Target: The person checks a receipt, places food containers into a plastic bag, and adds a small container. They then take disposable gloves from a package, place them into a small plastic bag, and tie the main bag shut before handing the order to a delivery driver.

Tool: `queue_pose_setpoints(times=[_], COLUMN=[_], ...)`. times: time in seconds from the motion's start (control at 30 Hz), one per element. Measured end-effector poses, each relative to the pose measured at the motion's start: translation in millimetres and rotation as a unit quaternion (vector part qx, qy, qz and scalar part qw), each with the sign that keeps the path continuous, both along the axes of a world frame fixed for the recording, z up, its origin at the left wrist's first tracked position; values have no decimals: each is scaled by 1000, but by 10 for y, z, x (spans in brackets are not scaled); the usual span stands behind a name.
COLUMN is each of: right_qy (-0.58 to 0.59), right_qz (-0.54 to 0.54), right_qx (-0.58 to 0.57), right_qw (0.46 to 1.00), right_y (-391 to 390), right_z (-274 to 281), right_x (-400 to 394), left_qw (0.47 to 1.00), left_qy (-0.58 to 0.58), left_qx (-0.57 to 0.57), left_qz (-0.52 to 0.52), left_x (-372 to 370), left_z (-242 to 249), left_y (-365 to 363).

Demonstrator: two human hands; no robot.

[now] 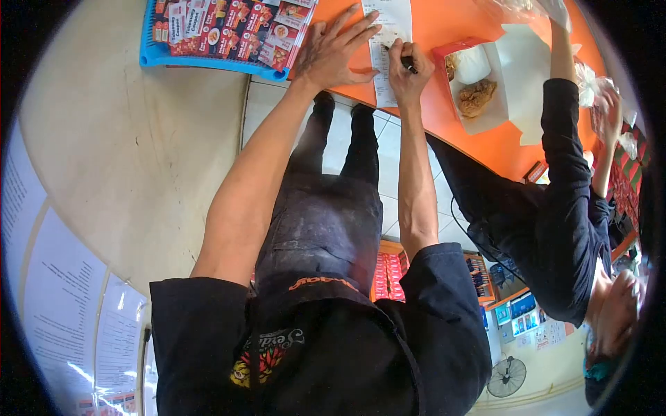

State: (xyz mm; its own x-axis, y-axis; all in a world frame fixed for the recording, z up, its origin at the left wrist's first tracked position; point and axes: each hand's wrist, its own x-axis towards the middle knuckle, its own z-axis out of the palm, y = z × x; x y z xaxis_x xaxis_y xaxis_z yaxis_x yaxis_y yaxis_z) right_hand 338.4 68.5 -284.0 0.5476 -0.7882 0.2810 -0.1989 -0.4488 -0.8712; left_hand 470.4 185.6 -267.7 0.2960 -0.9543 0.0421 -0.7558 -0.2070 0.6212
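My left hand (338, 50) lies flat with fingers spread on the orange counter (444, 24), pressing the edge of a white paper slip (390, 28). My right hand (409, 68) is closed around a black pen (406, 62) whose tip rests on the slip. Both my bare forearms reach out from black short sleeves. Below them I see my dark apron, trousers and shoes on the tiled floor.
A blue tray (149, 52) of red printed coupons sits left of my left hand. Right of the slip stands an open red-and-white box (499, 104) with fried chicken (477, 97) and a wrapped white portion. A co-worker in black long sleeves (562, 173) stands at the right, hands on the counter.
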Motion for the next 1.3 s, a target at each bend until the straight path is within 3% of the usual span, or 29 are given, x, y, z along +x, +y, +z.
queue_pose_setpoints(times=[0.3, 0.5, 0.8, 1.0, 1.1, 1.2, 1.3], right_qy=[-12, -40, -35, -7, 19, -27, 45], right_qz=[-31, 34, -20, -8, 55, 6, 0], right_qx=[-38, 8, 64, 8, -3, 41, 25], right_qw=[999, 999, 997, 1000, 998, 999, 999], right_y=[10, 20, 1, 20, 34, 30, 27], right_z=[3, -18, -5, 10, 10, -3, -15], right_x=[37, -33, -94, -96, -87, -117, -88], left_qw=[999, 998, 999, 997, 998, 999, 998], left_qy=[-45, -34, -31, -54, -40, -45, -45], left_qx=[-24, -44, 6, -46, -43, -14, -39], left_qz=[4, 2, -3, 6, 7, 5, 5], left_x=[-2, -9, -1, -14, -14, -8, 7], left_z=[-14, 5, 74, -8, 24, 65, 60], left_y=[2, -5, -12, -21, -25, -30, -33])
